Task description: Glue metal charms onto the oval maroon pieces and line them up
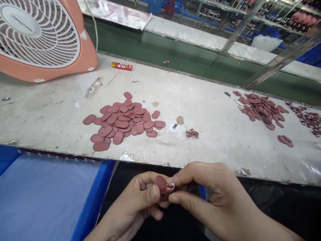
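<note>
Left hand (140,201) and right hand (208,190) pinch a maroon oval (161,183) between fingertips (173,198).

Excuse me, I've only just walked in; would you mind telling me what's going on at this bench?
A person is pinching a small reddish-brown oval piece between their left hand and right hand, just in front of the workbench. On the bench lies a heap of similar ovals, with a small plastic bottle beside it and another heap further right.
</note>
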`<state>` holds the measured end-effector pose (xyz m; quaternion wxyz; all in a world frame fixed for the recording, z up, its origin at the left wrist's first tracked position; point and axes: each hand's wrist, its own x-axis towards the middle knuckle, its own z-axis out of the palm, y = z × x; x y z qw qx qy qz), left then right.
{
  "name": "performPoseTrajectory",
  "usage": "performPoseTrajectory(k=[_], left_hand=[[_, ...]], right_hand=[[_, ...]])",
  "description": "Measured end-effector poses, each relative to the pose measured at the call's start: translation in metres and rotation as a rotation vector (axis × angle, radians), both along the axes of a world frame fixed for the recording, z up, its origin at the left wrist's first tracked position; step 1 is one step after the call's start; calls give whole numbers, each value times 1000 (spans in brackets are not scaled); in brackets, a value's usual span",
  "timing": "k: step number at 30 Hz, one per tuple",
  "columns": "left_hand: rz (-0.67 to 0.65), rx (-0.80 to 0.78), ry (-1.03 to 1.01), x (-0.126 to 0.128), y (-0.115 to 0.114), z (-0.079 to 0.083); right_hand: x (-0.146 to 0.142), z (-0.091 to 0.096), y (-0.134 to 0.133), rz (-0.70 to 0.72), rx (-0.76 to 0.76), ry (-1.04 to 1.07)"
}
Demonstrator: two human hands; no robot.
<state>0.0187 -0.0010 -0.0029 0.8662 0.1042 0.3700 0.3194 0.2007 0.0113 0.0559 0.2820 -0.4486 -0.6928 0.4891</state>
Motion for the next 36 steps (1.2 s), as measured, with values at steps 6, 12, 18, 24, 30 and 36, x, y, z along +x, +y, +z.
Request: performPoseTrajectory(k=[6, 12, 18, 24, 30, 36], left_hand=[[3, -30, -6, 1, 0, 1], [9, -44, -14, 1, -1, 0], [1, -69, -28, 0, -2, -2], [-3, -27, -94, -1, -4, -13], [1, -25, -96, -2, -6, -16], [-10, -13, -122, -5, -7, -19]], right_hand=[[0, 0, 3, 1, -39, -14], [0, -1, 2, -5, -86, 4], [1, -2, 3, 3, -107, -18], [2, 1, 4, 32, -86, -49], [-1, 5, 7, 65, -37, -90], [-5, 9, 10, 106, 23, -148]])
